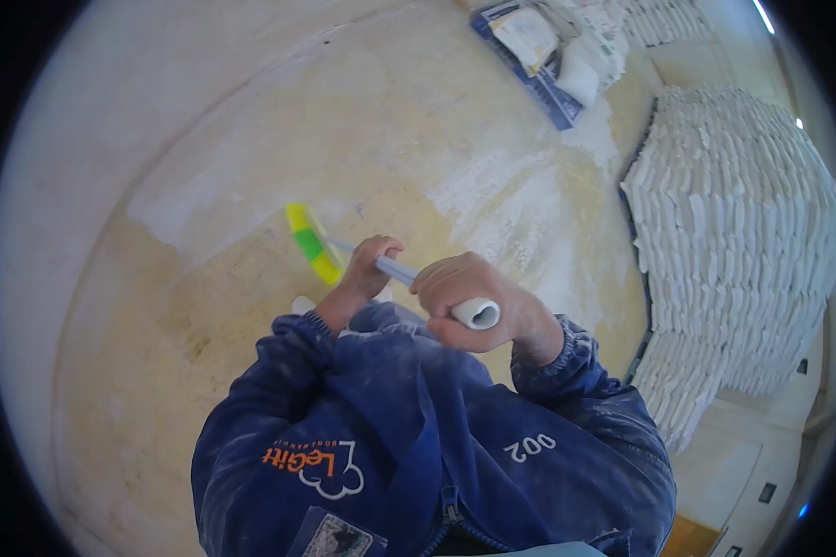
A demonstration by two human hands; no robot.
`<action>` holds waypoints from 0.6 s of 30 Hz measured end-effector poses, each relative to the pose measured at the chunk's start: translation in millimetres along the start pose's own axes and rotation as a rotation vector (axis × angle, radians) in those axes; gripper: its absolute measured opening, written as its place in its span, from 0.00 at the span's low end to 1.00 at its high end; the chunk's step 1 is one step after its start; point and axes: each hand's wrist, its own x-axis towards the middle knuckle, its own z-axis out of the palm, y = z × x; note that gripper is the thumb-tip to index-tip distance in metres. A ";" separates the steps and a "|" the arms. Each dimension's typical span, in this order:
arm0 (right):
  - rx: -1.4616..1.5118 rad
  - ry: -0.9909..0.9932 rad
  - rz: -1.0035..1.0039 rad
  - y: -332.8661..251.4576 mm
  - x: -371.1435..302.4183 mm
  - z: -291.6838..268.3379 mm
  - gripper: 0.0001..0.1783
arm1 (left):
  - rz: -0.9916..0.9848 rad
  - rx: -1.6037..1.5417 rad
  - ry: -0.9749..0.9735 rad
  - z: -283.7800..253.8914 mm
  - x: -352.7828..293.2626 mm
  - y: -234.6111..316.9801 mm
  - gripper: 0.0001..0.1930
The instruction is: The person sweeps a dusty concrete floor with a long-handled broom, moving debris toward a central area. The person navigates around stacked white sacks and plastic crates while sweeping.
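Note:
Both my hands grip the pale handle of a broom [309, 243], whose yellow and green head rests low at the floor, ahead and to the left. My right hand [469, 292] wraps round the handle's upper end, and its hollow white tip sticks out of the fist. Farther down the shaft, my left hand [369, 266] closes round it, nearer to the broom head. Dusty dark blue sleeves cover both forearms. The bristles are hard to make out from above.
White powder [520, 223] streaks the yellowish floor [251, 306]. On the right rises a tall stack of white sacks [734, 232]. A blue pallet [557, 110] with several white bags stands at the far right. A pale wall [56, 232] curves along the left.

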 end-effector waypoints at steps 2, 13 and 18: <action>-0.009 -0.022 0.033 0.4 2.3 4.7 0.10 | 0.058 0.011 -0.029 -4.8 2.8 -2.6 0.04; -0.382 -0.415 -0.262 -31.2 68.3 28.3 0.09 | 0.132 0.044 0.070 -63.9 49.9 50.4 0.06; 0.128 -0.147 -0.640 -58.8 65.3 -47.8 0.08 | -0.168 0.130 0.111 -99.5 58.2 117.3 0.14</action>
